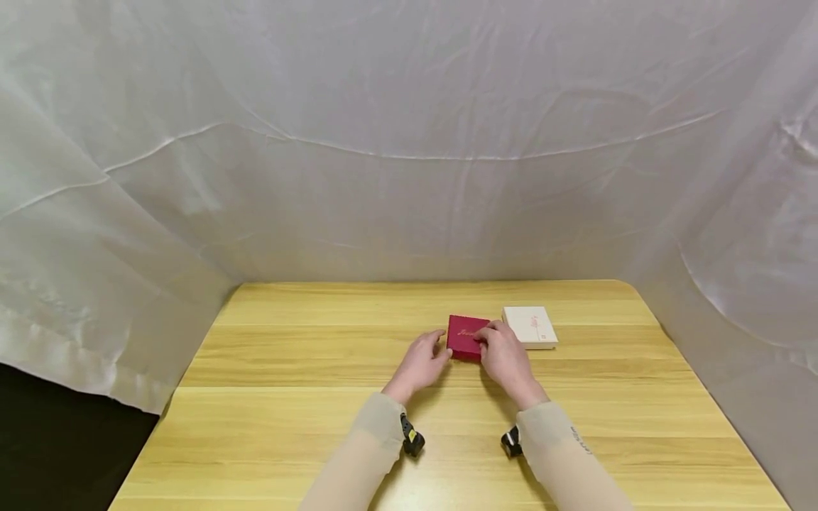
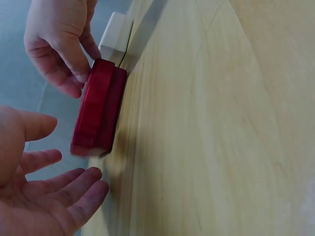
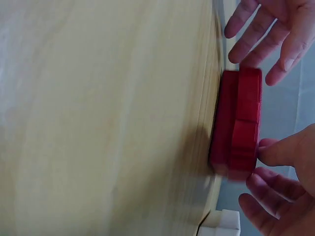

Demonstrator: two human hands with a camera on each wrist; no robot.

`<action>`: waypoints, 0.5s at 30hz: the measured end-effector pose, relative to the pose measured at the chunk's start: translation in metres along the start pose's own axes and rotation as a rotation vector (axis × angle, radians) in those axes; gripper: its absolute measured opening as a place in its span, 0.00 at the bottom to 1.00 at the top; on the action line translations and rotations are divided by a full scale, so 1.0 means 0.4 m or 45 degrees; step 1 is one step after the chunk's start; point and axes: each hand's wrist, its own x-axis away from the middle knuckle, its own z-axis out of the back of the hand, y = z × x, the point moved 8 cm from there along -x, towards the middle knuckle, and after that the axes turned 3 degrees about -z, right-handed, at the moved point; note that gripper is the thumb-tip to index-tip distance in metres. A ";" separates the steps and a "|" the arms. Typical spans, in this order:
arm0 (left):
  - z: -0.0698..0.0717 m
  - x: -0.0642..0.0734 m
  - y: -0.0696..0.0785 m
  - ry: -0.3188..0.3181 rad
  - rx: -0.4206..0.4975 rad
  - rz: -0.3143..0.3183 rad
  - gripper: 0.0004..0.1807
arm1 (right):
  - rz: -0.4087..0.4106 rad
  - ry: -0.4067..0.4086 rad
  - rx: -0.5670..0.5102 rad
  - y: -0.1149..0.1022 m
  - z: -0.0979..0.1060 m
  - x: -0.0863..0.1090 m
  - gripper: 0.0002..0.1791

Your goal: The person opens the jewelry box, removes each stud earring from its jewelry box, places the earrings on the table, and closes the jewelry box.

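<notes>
A dark red lidded gift box [image 1: 461, 328] with script lettering sits on the table. In both wrist views its brighter lid [image 3: 249, 108] overhangs the base, a band of which shows below. My right hand [image 1: 505, 358] touches the lid's right part: the thumb [image 3: 278, 153] meets its top and a fingertip is right at its end. Beside the box's left side, my left hand [image 1: 422, 363] has its fingers spread, with the thumb near the front left corner. In the left wrist view these fingers [image 2: 81, 189] hold nothing.
A flat white box [image 1: 529, 326] with pink lettering lies just right of the red box, partly behind my right hand. Pale wooden tabletop [image 1: 287, 411] surrounds both. White cloth [image 1: 409, 199] hangs behind the table and along its sides.
</notes>
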 end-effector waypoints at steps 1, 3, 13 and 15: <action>-0.002 -0.001 0.000 -0.007 0.006 0.006 0.27 | -0.016 -0.008 -0.018 0.004 -0.002 0.000 0.10; -0.008 -0.002 -0.001 -0.023 0.017 0.027 0.28 | -0.035 -0.021 -0.046 0.011 -0.007 -0.001 0.10; -0.025 -0.012 0.001 -0.082 0.074 0.043 0.28 | -0.103 -0.192 -0.097 0.032 -0.043 0.002 0.22; -0.026 -0.015 0.003 -0.090 0.070 0.039 0.28 | -0.097 -0.229 -0.104 0.034 -0.051 0.003 0.23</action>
